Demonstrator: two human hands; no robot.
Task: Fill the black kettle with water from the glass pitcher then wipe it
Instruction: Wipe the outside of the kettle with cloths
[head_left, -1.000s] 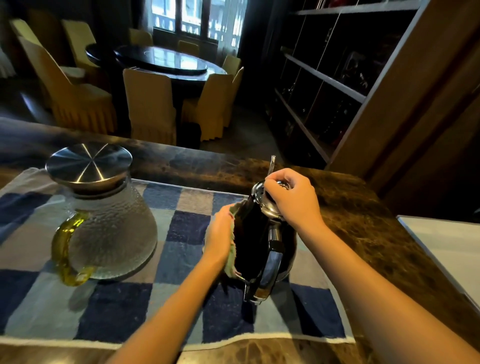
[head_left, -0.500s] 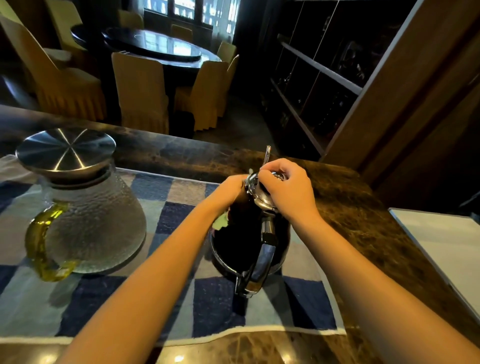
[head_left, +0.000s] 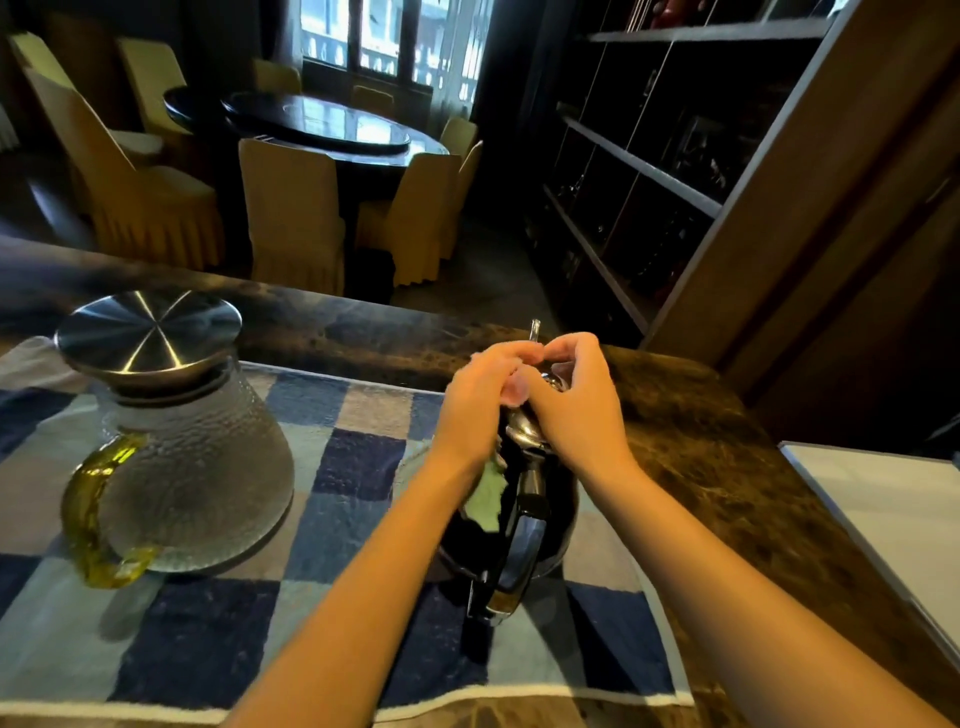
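One kettle (head_left: 522, 545), one pitcher (head_left: 192, 467), one cloth (head_left: 485, 499)

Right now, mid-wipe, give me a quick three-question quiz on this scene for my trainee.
1. True or false: the glass pitcher has its metal lid off.
2. Which hand holds the green cloth at the black kettle? A) left B) right
3. Fill in: pitcher and kettle both stand on a checked ____.
Key: 1 false, the lid is on; 2 A, the left hand, while the right hand grips the kettle's top; 3 towel.
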